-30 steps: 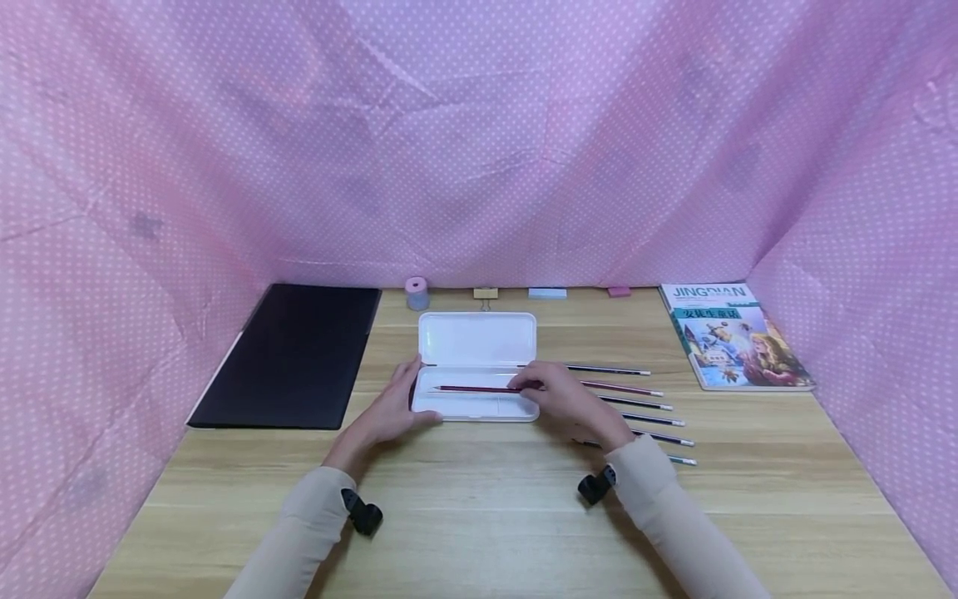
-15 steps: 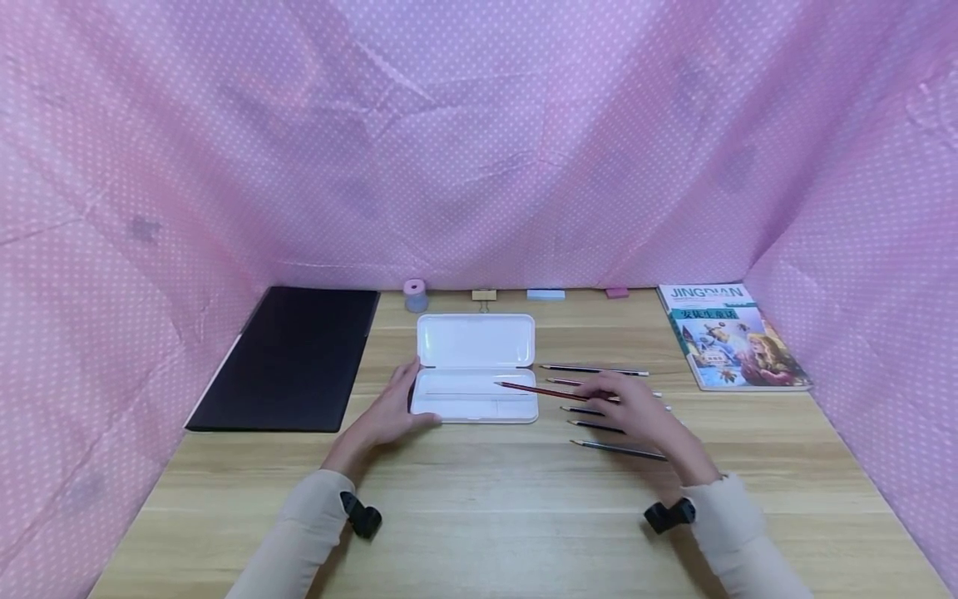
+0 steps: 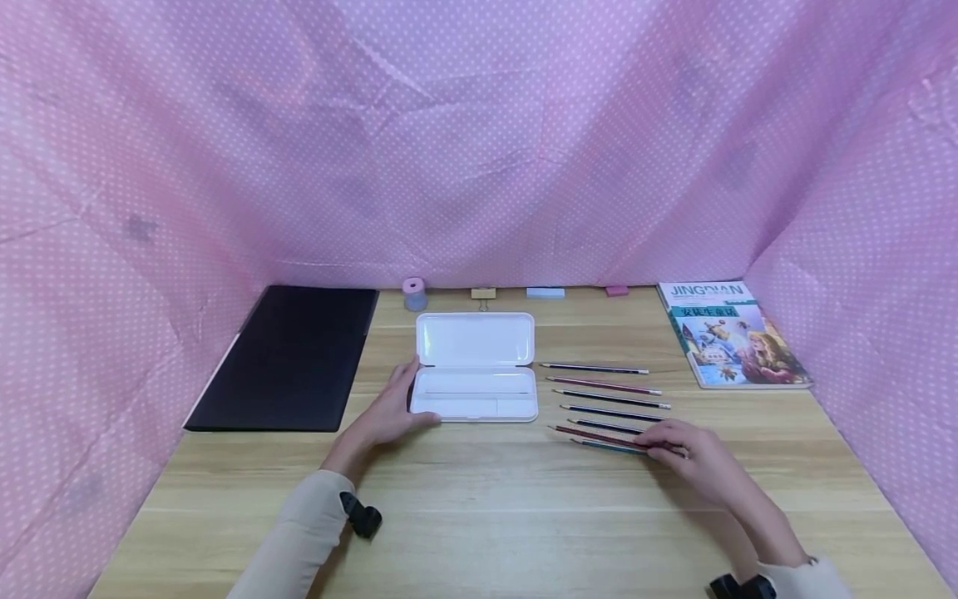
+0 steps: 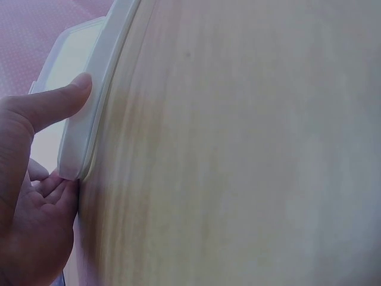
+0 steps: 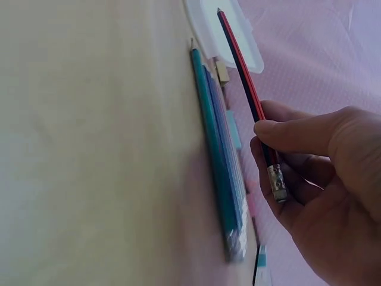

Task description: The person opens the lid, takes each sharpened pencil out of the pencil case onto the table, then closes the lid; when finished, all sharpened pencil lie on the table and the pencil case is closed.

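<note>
A white pencil case (image 3: pixel 456 408) lies with its lid raised in the middle of the table. My left hand (image 3: pixel 389 412) holds the case's left end; in the left wrist view the thumb (image 4: pixel 65 101) lies over the rim while the fingers touch the end near the tabletop. My right hand (image 3: pixel 696 457) pinches a red-and-black pencil (image 5: pixel 241 65) near its metal eraser end, point toward the case. That pencil hangs above the front of a row of pencils to the right of the case. Nearest beneath it is a teal pencil (image 5: pixel 208 119); a dark pencil (image 3: pixel 595 368) lies farthest back.
A black folder (image 3: pixel 292 358) lies at left, a magazine (image 3: pixel 733 337) at back right. Along the back edge stand a pink-and-grey cylinder (image 3: pixel 414 294), a binder clip (image 3: pixel 483 294), a light blue block (image 3: pixel 545 293) and a pink block (image 3: pixel 617 291). Pink dotted cloth (image 3: pixel 479 150) surrounds the table.
My right hand has lifted the red-and-black pencil out of the case and carried it right and toward me, over the front pencils. The left hand stays at the case.
</note>
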Tool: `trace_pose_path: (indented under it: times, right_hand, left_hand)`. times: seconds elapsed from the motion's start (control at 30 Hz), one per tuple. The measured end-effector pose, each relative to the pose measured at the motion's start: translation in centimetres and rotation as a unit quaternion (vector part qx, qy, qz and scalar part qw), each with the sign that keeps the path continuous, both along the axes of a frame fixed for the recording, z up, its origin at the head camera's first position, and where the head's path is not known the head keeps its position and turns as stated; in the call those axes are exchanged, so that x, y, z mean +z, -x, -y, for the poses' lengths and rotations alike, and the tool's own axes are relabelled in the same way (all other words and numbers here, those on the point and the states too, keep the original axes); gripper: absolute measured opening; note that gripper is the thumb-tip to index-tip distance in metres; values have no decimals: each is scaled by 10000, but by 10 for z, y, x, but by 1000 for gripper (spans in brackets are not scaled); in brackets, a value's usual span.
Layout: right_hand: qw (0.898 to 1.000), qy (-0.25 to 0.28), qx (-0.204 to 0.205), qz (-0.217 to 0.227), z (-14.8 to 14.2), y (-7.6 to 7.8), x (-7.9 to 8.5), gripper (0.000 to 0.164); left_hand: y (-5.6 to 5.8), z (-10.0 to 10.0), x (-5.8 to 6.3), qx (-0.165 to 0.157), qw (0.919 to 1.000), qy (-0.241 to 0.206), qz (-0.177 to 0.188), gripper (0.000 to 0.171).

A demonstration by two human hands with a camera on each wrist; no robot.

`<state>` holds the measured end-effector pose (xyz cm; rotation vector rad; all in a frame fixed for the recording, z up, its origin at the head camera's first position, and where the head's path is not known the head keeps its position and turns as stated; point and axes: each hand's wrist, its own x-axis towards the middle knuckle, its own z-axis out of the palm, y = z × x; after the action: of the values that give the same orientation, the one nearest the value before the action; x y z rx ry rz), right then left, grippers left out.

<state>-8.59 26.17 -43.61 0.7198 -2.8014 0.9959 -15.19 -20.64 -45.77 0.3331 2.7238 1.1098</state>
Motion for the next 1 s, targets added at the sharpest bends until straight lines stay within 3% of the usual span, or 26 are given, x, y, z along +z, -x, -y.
trace_pose_path:
  times: [0.2, 0.33, 1.0]
  right_hand:
    - [9994, 144, 36, -320, -14, -18, -9, 34]
    - [9996, -53, -157, -207, -19, -24, -12, 34]
    - [9975, -342, -608, 72, -25, -29, -18, 33]
  left_hand:
    - [0, 0, 1, -3, 10000, 21, 3, 110]
    - [0, 0, 1, -10, 10000, 51, -5, 109]
    - [0, 0, 1, -4, 10000, 75, 27, 110]
